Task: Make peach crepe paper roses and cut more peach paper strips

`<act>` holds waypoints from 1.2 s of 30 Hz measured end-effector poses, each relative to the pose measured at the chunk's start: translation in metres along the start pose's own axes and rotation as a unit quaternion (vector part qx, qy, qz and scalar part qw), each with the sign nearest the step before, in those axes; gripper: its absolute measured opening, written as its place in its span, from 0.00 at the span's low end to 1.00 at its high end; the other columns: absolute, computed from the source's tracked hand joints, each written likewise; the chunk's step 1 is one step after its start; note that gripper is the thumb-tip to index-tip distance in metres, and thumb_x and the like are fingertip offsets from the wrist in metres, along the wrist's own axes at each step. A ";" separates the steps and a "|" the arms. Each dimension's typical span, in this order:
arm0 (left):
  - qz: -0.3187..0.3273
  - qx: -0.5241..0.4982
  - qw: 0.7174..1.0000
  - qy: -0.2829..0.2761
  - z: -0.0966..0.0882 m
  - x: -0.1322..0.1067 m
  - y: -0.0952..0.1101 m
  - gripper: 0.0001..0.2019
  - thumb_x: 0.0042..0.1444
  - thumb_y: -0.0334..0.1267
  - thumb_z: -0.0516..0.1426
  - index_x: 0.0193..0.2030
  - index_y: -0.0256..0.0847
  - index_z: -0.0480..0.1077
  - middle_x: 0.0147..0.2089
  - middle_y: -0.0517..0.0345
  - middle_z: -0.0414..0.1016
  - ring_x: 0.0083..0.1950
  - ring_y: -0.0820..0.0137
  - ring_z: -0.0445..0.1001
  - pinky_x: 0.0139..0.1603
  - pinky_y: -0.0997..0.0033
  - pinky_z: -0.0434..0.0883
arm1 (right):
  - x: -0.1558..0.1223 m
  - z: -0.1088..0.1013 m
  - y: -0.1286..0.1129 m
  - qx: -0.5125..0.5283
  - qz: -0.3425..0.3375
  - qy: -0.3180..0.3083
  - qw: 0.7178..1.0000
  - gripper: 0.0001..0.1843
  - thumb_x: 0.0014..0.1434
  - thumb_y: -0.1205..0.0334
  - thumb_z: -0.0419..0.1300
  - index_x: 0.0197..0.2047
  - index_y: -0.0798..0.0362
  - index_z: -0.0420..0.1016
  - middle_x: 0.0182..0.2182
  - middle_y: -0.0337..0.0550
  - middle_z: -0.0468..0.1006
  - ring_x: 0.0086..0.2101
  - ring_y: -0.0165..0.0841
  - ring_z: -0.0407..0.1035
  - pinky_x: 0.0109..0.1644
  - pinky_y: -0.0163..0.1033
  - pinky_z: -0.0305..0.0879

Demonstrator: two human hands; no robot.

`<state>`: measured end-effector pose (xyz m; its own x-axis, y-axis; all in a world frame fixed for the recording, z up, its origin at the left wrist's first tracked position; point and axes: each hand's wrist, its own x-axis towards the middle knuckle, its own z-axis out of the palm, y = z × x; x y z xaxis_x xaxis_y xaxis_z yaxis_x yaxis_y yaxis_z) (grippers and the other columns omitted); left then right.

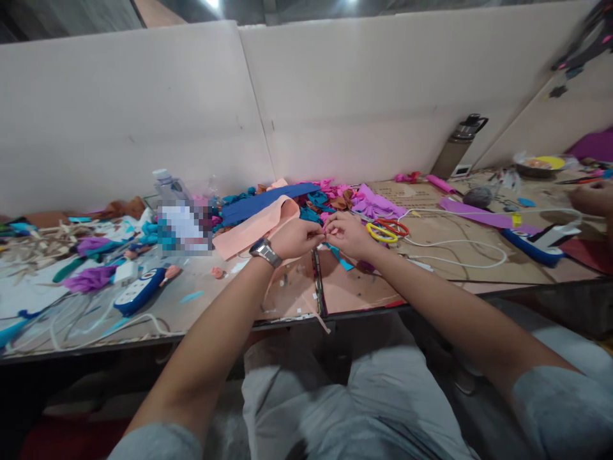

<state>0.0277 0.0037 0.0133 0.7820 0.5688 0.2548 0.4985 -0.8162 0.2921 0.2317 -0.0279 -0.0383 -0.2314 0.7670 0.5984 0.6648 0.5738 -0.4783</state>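
Observation:
My left hand [305,238], with a watch [267,252] on its wrist, meets my right hand [348,235] over the front of the table. The fingertips of both hands are pinched together; whatever lies between them is too small or hidden to make out. Close behind my left hand lies a folded peach strip of crepe-like paper [251,231], with a blue strip [275,203] beyond it. Scissors with yellow and orange handles [382,233] rest right beside my right hand. A thin peach strip [320,317] hangs over the table edge below my hands.
Pink, teal and purple crumpled pieces [378,203] pile up against the white partition [383,96]. A bottle [168,185] and a blue-white power strip [140,292] stand left. Rightward are white cables, another power strip [534,247], a flask [453,150] and another person's hand [594,197].

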 end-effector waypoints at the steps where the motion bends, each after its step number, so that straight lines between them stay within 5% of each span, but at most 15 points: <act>1: 0.014 0.026 1.000 0.010 0.001 0.000 -0.001 0.15 0.62 0.43 0.54 0.33 0.38 0.78 0.28 0.55 0.78 0.28 0.70 0.70 0.31 0.70 0.58 | 0.000 0.001 0.001 0.002 0.003 -0.001 1.000 0.04 0.57 0.64 0.62 0.31 0.49 0.78 0.43 0.45 0.80 0.47 0.42 0.71 0.54 0.50 0.59; 7: 0.059 0.055 0.997 0.019 0.006 0.002 -0.002 0.16 0.67 0.43 0.52 0.37 0.39 0.78 0.35 0.52 0.81 0.34 0.67 0.75 0.35 0.69 0.62 | 0.001 0.004 0.003 0.012 0.000 -0.013 1.000 0.05 0.58 0.65 0.60 0.31 0.50 0.75 0.42 0.45 0.79 0.46 0.40 0.70 0.53 0.48 0.61; 23: 0.014 0.032 0.999 0.016 0.009 0.002 -0.004 0.14 0.66 0.43 0.54 0.40 0.40 0.80 0.35 0.53 0.82 0.34 0.68 0.75 0.35 0.71 0.61 | -0.001 -0.002 -0.001 -0.021 0.009 -0.026 0.999 0.05 0.61 0.64 0.58 0.33 0.50 0.74 0.43 0.45 0.80 0.47 0.41 0.69 0.53 0.48 0.53; 36: -0.024 -0.042 0.997 -0.053 0.003 0.001 -0.004 0.25 0.65 0.53 0.52 0.26 0.36 0.75 0.24 0.55 0.76 0.25 0.73 0.66 0.28 0.72 0.56 | -0.002 -0.007 -0.005 -0.028 0.001 -0.043 0.999 0.04 0.60 0.62 0.61 0.34 0.50 0.76 0.44 0.44 0.81 0.48 0.41 0.68 0.54 0.48 0.51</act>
<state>0.0272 0.0070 0.0098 0.7956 0.5889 0.1422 0.5057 -0.7749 0.3793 0.2331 -0.0343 -0.0326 -0.2893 0.7915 0.5383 0.7036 0.5571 -0.4411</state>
